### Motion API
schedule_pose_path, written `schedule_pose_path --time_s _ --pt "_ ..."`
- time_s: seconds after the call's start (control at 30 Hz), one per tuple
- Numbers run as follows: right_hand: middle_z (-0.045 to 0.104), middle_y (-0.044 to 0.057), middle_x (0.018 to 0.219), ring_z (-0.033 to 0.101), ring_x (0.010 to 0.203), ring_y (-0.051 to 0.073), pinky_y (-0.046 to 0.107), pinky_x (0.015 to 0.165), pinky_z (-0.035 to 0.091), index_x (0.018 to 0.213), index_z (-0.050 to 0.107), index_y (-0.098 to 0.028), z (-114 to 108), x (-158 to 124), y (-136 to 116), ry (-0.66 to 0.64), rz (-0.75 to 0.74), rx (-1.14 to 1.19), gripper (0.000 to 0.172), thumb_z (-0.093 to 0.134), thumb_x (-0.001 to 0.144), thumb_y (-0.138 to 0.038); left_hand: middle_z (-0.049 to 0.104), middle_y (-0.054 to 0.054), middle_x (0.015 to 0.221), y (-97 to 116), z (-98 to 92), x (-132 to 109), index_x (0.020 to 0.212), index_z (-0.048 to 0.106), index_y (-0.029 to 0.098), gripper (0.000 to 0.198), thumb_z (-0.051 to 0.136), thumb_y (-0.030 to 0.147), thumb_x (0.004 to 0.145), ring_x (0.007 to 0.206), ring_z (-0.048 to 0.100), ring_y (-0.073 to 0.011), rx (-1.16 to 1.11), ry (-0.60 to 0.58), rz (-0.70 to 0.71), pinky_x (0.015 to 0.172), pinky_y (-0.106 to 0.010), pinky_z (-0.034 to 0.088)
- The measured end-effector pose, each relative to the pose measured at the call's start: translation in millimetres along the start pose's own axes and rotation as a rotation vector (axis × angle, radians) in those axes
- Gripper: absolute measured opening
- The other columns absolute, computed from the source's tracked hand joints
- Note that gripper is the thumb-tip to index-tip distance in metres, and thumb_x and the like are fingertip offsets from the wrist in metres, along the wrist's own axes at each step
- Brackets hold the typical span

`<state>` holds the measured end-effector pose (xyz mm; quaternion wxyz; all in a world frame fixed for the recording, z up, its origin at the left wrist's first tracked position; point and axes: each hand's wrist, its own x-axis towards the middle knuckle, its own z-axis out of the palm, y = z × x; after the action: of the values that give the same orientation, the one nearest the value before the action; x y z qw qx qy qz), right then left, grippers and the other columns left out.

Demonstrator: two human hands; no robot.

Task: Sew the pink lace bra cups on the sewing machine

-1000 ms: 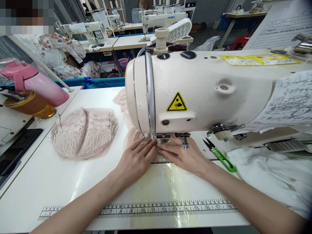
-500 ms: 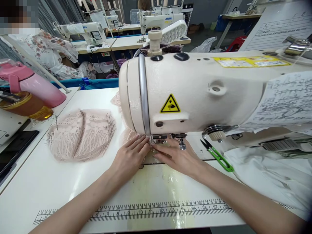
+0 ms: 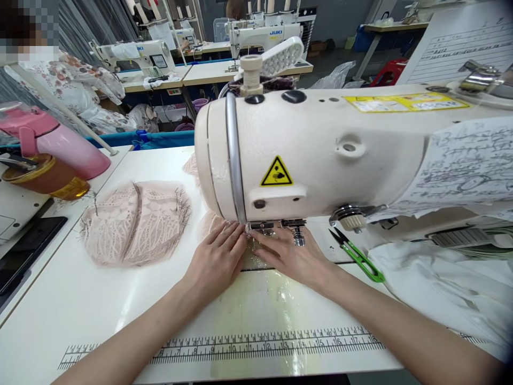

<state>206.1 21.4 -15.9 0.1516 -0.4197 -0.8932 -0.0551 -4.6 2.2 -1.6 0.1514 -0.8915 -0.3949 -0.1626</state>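
My left hand (image 3: 218, 256) lies with its fingers stretched out at the edge of a piece of pale pink lace (image 3: 209, 223), left of the needle area of a cream sewing machine (image 3: 320, 144). Opposite it, my right hand (image 3: 294, 254) reaches under the machine head, its fingers spread and low on the machine bed. The fingertips of both hands come close together beside the presser foot, where the machine head partly hides them. Another pink lace piece (image 3: 136, 224), with a seam down its middle and dark thread ends, rests on the table to the left.
Green thread snips (image 3: 358, 256) and white cloth (image 3: 449, 289) lie at right. A printed ruler (image 3: 224, 347) runs along the front of the table. At left are a pink bottle (image 3: 68, 144), an amber cup (image 3: 48, 176) and a phone (image 3: 28, 251). Another person (image 3: 84, 96) sits beyond.
My left hand has drawn slightly closer to me, its thumb now tucked lower. My right hand stays nearly in place; the view has shifted a little.
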Motion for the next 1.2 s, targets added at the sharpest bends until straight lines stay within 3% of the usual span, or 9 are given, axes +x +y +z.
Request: schedule_pose_path --time_s 0.17,0.4,0.77,0.93,1.07,1.2 --pt "0.065 0.003 0.126 0.066 0.096 0.03 0.048 0.067 0.056 0.132 0.054 -0.035 -7.6 1.8 0.0 -0.082 -0.033 -0.042 0.038 0.037 0.099 -0.039 0.065 -0.015 0.123 0.7 0.6 -0.8 0.119 0.061 0.008 0.031 0.047 0.02 0.094 0.111 0.065 -0.0264 0.01 0.005 0.007 0.103 -0.046 0.047" --pt "0.061 0.0 0.132 0.067 0.09 0.025 0.039 0.06 0.053 0.129 0.058 -0.03 -1.0 1.5 -2.0 0.028 -0.046 -0.038 0.039 0.039 0.098 -0.044 0.066 -0.014 0.122 1.2 1.2 -1.4 0.12 0.061 0.008 0.033 0.046 0.023 0.095 0.111 0.065 -0.0263 0.057 0.02 0.013 0.102 -0.044 0.048" --pt "0.062 0.003 0.129 0.063 0.102 0.025 0.039 0.076 0.054 0.135 0.052 -0.036 -0.6 -2.2 0.2 0.065 -0.045 0.028 0.04 0.047 0.095 -0.037 0.066 -0.015 0.121 2.3 3.1 -0.6 0.121 0.061 0.006 0.035 0.047 0.021 0.093 0.112 0.064 -0.0272 0.054 0.049 0.002 0.1 -0.043 0.048" --pt "0.063 0.004 0.128 0.064 0.101 0.026 0.039 0.072 0.054 0.133 0.054 -0.035 -5.4 -1.4 0.6 0.063 -0.043 -0.017 0.038 0.046 0.096 -0.039 0.066 -0.016 0.121 2.6 4.9 0.9 0.122 0.06 0.005 0.036 0.046 0.019 0.092 0.11 0.064 -0.0282 0.058 0.039 -0.012 0.098 -0.043 0.049" --pt "0.071 0.005 0.112 0.067 0.091 0.025 0.04 0.065 0.052 0.131 0.055 -0.034 -1.3 -0.5 4.5 0.024 -0.058 -0.057 0.037 0.037 0.099 -0.036 0.066 -0.015 0.121 3.4 4.0 2.1 0.123 0.059 0.006 0.037 0.047 0.019 0.091 0.111 0.063 -0.0278 0.039 0.022 -0.03 0.099 -0.042 0.049" --pt "0.074 0.005 0.102 0.067 0.083 0.022 0.041 0.074 0.051 0.13 0.057 -0.03 6.0 2.2 9.9 0.092 -0.006 -0.01 0.037 0.037 0.1 -0.037 0.066 -0.015 0.117 5.1 -2.2 2.6 0.121 0.06 0.008 0.037 0.048 0.021 0.089 0.112 0.06 -0.0306 0.036 -0.008 -0.086 0.097 -0.046 0.049"
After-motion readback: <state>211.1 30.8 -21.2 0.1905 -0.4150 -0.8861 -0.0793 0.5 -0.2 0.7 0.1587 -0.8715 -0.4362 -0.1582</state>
